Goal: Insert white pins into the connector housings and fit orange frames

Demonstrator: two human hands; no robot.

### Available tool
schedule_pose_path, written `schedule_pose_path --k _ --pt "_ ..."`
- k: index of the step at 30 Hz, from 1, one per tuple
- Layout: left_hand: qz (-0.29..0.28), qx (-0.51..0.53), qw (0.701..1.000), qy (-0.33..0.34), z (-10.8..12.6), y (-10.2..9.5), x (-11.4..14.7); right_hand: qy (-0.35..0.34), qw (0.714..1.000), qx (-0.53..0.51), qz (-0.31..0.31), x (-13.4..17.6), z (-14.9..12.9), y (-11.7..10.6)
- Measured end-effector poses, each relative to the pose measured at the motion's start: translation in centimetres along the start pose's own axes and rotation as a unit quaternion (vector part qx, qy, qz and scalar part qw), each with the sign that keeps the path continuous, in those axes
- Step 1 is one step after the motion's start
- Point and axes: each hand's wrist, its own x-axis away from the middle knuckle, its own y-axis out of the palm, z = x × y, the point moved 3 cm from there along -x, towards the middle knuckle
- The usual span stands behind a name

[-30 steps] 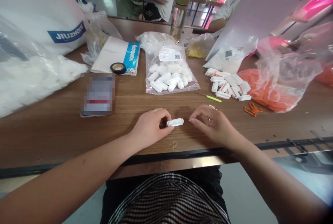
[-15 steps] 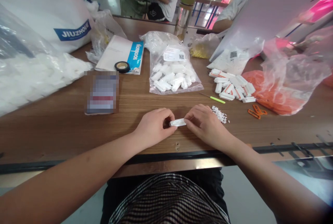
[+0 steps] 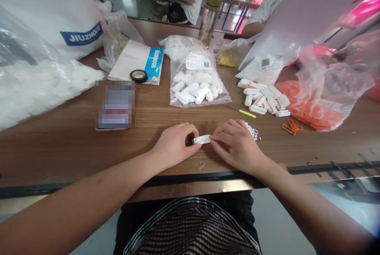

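Above the front part of the table, a small white plastic connector housing (image 3: 202, 139) with a row of tiny holes lies level between my hands. My left hand (image 3: 175, 142) pinches its left end between thumb and fingers. At the right end, the closed thumb and fingertips of my right hand (image 3: 237, 142) grip the housing; whether a tiny piece is also between them is hidden. A heap of tiny white plastic pieces (image 3: 253, 131) lies just beyond my right hand, partly covered by it. Behind it rests a thin pick with a yellow-green handle (image 3: 247, 114).
White housings with orange strips (image 3: 264, 99) are piled at right, near loose orange clips (image 3: 292, 127) and a bag of orange parts (image 3: 314, 108). A bag of white housings (image 3: 198, 85) lies ahead. Leftward are a phone (image 3: 115, 104), black tape (image 3: 138, 75) and a notebook (image 3: 127, 59).
My right hand has shifted slightly and its fingers have straightened a little at the housing's right end. My left hand keeps the same hold. The whole view has slid slightly.
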Motion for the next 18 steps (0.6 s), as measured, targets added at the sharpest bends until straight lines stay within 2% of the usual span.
schedule_pose_path --k 3,6,8,10,14,18 --pt "-0.001 -0.005 1.000 0.002 0.0 0.0 0.0 -0.007 1.000 0.026 -0.016 0.0 -0.6 0.2" --pt "-0.001 -0.011 1.000 0.002 0.0 -0.1 0.0 0.021 1.000 -0.011 -0.003 0.9 0.3 -0.2" --pt "-0.006 -0.013 1.000 0.003 0.0 -0.1 -0.1 0.086 0.994 -0.047 0.040 2.2 2.4 -1.1" --pt "-0.008 -0.013 1.000 0.004 0.1 -0.1 -0.1 0.185 0.978 -0.057 0.081 4.2 5.3 -2.4" --pt "-0.010 -0.017 1.000 0.004 0.0 -0.1 -0.1 0.346 0.938 -0.028 0.019 8.0 10.5 -4.3" --pt "-0.013 -0.020 1.000 0.000 -0.1 -0.1 0.0 0.382 0.921 -0.077 -0.010 9.8 12.7 -4.6"
